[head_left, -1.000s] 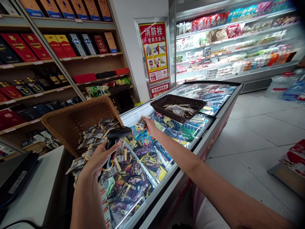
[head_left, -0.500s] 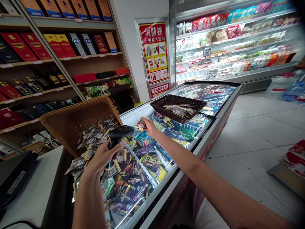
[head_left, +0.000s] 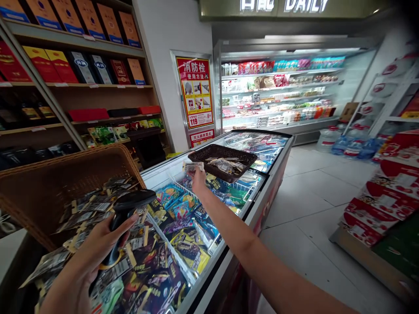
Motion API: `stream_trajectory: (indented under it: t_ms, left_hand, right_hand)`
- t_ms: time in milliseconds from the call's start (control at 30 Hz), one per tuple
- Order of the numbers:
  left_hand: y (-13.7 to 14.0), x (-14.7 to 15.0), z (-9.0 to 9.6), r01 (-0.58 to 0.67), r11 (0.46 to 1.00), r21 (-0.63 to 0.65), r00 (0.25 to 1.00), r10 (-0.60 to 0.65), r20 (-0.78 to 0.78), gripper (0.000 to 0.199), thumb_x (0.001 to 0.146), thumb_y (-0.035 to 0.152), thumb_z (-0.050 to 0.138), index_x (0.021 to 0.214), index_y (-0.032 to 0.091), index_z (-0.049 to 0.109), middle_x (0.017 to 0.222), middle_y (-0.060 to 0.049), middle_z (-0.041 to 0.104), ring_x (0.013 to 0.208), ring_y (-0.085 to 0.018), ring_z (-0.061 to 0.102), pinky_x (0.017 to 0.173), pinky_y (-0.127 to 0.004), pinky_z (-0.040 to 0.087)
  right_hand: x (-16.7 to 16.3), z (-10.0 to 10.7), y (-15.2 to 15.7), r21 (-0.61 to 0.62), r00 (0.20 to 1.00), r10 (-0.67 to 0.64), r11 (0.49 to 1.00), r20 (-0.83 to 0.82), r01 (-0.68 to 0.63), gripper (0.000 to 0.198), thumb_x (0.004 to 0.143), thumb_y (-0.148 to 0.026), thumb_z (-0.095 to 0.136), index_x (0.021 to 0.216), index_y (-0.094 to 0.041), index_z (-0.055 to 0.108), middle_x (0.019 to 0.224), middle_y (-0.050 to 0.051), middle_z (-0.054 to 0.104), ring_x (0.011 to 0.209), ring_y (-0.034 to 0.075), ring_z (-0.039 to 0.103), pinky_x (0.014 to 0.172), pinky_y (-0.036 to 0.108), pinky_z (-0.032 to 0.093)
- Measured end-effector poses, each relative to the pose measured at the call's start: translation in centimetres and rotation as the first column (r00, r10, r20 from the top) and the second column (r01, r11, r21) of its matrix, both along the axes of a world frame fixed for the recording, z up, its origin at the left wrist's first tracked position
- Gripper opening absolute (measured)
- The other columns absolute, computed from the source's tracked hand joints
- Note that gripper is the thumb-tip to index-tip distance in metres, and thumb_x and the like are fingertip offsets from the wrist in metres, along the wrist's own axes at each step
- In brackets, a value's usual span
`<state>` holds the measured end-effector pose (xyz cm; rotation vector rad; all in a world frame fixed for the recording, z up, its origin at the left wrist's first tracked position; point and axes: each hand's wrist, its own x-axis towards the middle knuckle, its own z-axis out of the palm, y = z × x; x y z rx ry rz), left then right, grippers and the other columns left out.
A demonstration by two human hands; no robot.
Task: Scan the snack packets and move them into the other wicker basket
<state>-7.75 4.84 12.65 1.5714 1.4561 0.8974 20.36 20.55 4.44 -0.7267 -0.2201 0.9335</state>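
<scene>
R hand (head_left: 198, 180) w/ pkt (head_left: 193, 166) now nearer dk basket (head_left: 225, 175) than b4.

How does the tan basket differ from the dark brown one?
The tan basket is light brown and looks deeper; the dark basket is blackish brown and looks shallower. The tan basket holds many packets; the dark basket holds fewer. Both look woven.

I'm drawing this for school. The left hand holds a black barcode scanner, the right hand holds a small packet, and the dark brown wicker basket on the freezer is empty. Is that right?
Not quite: the dark brown wicker basket isn't empty. The head view shows small packets inside it. The barcode scanner and held packet are as you say.
</scene>
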Motion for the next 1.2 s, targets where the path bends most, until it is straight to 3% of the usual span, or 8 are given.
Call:
stream_trajectory:
  t_ms: [200,367,433,533,633,800,967,1200]
  left_hand:
    - [0.0,-0.9,0.5,0.001,1.000,-0.016,1.000,-0.002,-0.017,0.047,0.057,0.064,0.086,0.067,0.024,0.063,0.051,-0.001,0.054,0.048,-0.017,0.045,0.047,-0.030,0.035]
    - [-0.6,-2.1,1.1,-0.039,0.999,0.014,0.997,0.038,0.071,0.059,0.054,0.068,0.089,0.073,0.019,0.061,0.054,0.002,0.054,0.050,-0.012,0.045,0.047,-0.023,0.034]
    - [-0.9,-2.7,1.4,-0.079,0.996,0.035,0.990,0.075,0.121,0.061,0.053,0.066,0.091,0.077,0.019,0.061,0.060,0.002,0.057,0.051,-0.011,0.047,0.046,-0.023,0.035]
    - [-1.2,-3.7,1.6,-0.143,0.989,0.037,0.973,0.134,0.187,0.064,0.050,0.063,0.094,0.082,0.018,0.061,0.064,0.003,0.057,0.051,-0.010,0.048,0.046,-0.022,0.034]
    - [-1.3,-4.1,1.6,-0.165,0.985,0.039,0.965,0.153,0.212,0.064,0.051,0.064,0.093,0.081,0.018,0.061,0.062,0.004,0.055,0.050,-0.009,0.047,0.046,-0.022,0.034]
    - [-1.2,-3.8,1.4,-0.149,0.988,0.037,0.973,0.140,0.186,0.059,0.052,0.059,0.094,0.079,0.019,0.060,0.063,0.005,0.055,0.050,-0.010,0.048,0.046,-0.023,0.033]
    - [-1.0,-3.7,1.1,-0.130,0.990,0.053,0.984,0.122,0.131,0.053,0.061,0.058,0.090,0.079,0.020,0.058,0.058,0.005,0.055,0.048,-0.010,0.046,0.046,-0.023,0.031]
    - [-0.8,-3.9,0.8,-0.113,0.992,0.051,0.984,0.104,0.146,0.052,0.060,0.053,0.092,0.084,0.019,0.061,0.063,0.003,0.059,0.051,-0.011,0.049,0.048,-0.024,0.034]
  right_hand:
    - [4.7,0.8,0.0,0.023,0.957,-0.281,0.959,-0.065,0.283,0.011,0.086,-0.023,0.053,0.095,-0.025,0.049,0.092,-0.001,0.064,0.090,0.011,0.066,0.079,0.022,0.056]
    - [0.3,-1.2,-0.4,-0.057,0.988,-0.049,0.997,0.144,0.057,0.016,0.083,-0.020,0.058,0.096,-0.025,0.049,0.085,-0.003,0.060,0.078,0.011,0.063,0.072,0.021,0.052]
    - [-3.7,-2.1,-1.6,-0.038,0.915,0.141,0.990,0.379,-0.137,0.014,0.083,-0.024,0.064,0.095,-0.024,0.055,0.085,-0.003,0.062,0.073,0.011,0.061,0.069,0.023,0.050]
    - [-9.8,-3.6,-5.2,-0.078,0.484,0.365,0.854,0.796,-0.515,0.016,0.086,-0.037,0.072,0.090,-0.024,0.065,0.086,0.000,0.068,0.077,0.016,0.063,0.075,0.029,0.051]
    - [-14.2,-5.3,-9.2,-0.175,-0.016,0.229,0.695,0.973,-0.698,0.036,0.081,-0.052,0.080,0.103,-0.024,0.071,0.108,0.007,0.072,0.105,0.027,0.064,0.095,0.042,0.050]
    - [-17.2,-7.6,-12.1,-0.169,-0.337,-0.118,0.686,0.934,-0.708,0.065,0.078,-0.055,0.084,0.130,-0.021,0.062,0.130,0.015,0.064,0.130,0.034,0.050,0.114,0.053,0.040]
    - [-17.1,-7.4,-11.9,-0.220,-0.364,-0.059,0.705,0.929,-0.675,0.066,0.076,-0.039,0.087,0.130,-0.016,0.058,0.128,0.016,0.058,0.126,0.033,0.051,0.111,0.052,0.043]
    - [-15.9,-5.6,-10.9,-0.292,0.003,0.419,0.639,0.908,-0.712,0.034,0.068,-0.032,0.090,0.093,-0.020,0.070,0.104,0.004,0.065,0.088,0.020,0.063,0.082,0.035,0.051]
